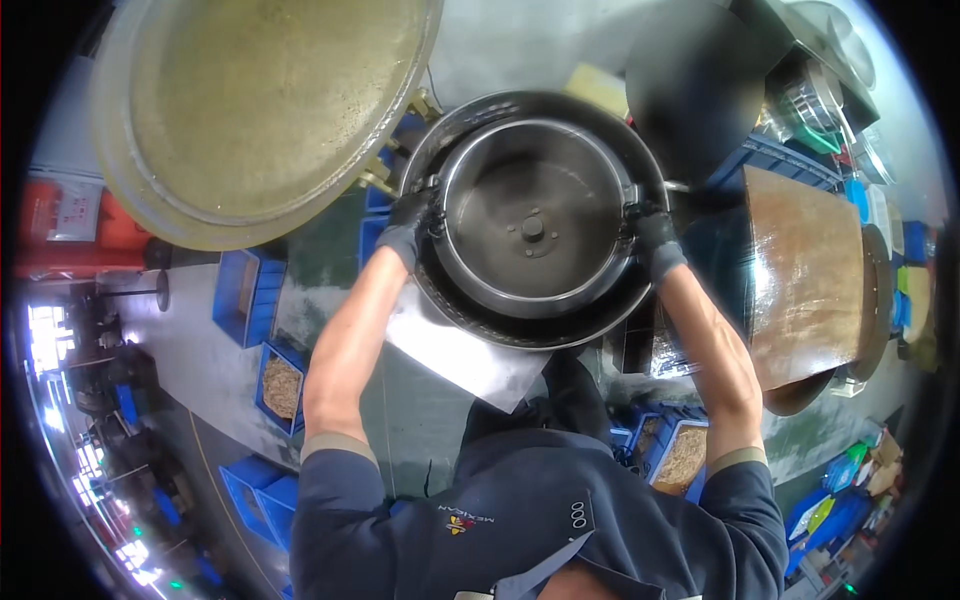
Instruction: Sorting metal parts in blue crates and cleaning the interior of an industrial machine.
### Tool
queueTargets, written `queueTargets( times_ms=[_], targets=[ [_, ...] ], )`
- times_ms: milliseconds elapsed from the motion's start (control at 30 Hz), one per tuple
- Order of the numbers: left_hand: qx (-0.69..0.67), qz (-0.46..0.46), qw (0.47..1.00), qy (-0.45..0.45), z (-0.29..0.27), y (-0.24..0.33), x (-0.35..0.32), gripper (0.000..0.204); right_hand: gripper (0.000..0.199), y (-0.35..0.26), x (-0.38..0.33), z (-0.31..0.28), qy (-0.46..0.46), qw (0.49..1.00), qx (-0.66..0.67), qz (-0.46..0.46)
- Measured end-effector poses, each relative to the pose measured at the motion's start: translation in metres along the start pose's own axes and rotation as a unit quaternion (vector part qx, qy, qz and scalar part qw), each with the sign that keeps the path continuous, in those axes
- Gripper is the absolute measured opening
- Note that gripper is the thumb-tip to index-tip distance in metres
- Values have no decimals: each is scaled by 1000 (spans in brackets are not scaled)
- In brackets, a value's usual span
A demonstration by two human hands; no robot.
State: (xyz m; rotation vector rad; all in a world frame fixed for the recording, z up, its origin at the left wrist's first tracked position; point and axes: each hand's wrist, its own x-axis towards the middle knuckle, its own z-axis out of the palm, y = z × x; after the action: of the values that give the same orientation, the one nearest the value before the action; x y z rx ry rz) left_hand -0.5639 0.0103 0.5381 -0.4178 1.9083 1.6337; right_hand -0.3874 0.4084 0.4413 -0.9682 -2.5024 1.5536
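A round, dark metal pan (500, 205) with a raised hub in the middle of its floor sits within the mouth of a wider round metal drum (545, 335). My left hand (408, 222), in a dark glove, is closed round the fitting at the pan's left rim. On the opposite side my right hand (652, 236), also gloved, grips the matching fitting. My fingers are partly hidden against the dark metal. Whether the pan touches the drum I cannot tell.
A large round yellowish lid (270, 90) stands raised at upper left. A dark round shape (695, 85) is at upper right. Right of my arm is a brown curved panel (805, 280). Blue bins (248, 298), some holding tan material, stand on the floor. A pale sheet (465, 350) lies below the drum.
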Motion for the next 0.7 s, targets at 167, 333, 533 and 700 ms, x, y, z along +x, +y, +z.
queueTargets(
  times_ms=[167, 333, 533, 700],
  targets=[
    [-66, 50, 996, -45, 8, 41, -26, 35, 17, -70, -24, -39, 7, 991, 136, -10],
    [-70, 70, 994, -36, -2, 125, -88, 22, 17, -228, -75, -88, -12, 980, 196, -4],
    [-165, 197, 956, -140, -9, 171, -152, 19, 11, -292, -87, -163, 20, 984, 76, -158],
    [-154, 340, 892, -255, -1, 203, -211, 28, 22, -314, -113, -269, 48, 964, 201, -171]
  ],
)
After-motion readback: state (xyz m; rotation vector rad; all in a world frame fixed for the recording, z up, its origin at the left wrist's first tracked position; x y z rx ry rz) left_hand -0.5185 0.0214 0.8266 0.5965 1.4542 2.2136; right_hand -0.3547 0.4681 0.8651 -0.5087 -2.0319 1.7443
